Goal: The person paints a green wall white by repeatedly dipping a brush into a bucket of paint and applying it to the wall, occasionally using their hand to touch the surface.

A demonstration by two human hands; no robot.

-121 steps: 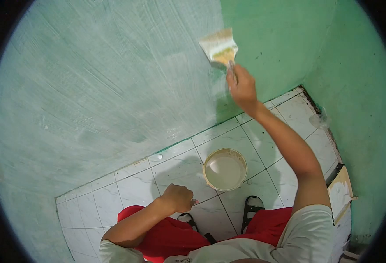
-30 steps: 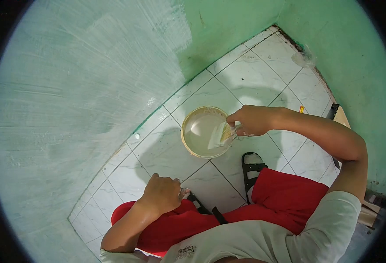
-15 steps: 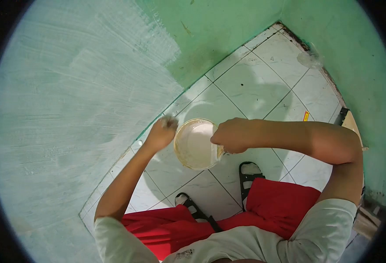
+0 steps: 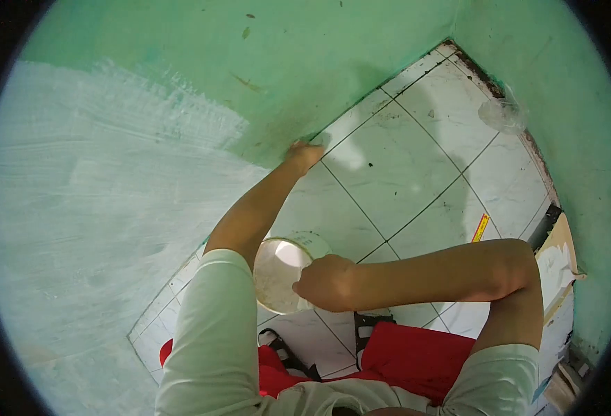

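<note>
A white bucket (image 4: pixel 267 274) of whitish paint is tilted in front of me over the tiled floor, its opening turned toward me. My right hand (image 4: pixel 326 283) is closed on the right side of its rim. Farther forward, my left hand (image 4: pixel 305 157) is at the foot of the green wall (image 4: pixel 333 76), beside the floor edge. Its fingers look curled, and whatever they hold is hidden. A large whitish coat (image 4: pixel 111 180) covers the wall left of this hand, with a ragged, streaky upper edge.
White tiles (image 4: pixel 416 166) meet the walls in a far corner. Clear crumpled plastic (image 4: pixel 503 116) lies against the right wall. A red and yellow strip (image 4: pixel 481 227) is on the floor, near a pale board (image 4: pixel 558 256). My sandalled feet (image 4: pixel 284 350) are below the bucket.
My left hand has moved from beside the bucket forward to the base of the wall. The bucket and my right hand have come closer to me, and the bucket is now more tilted.
</note>
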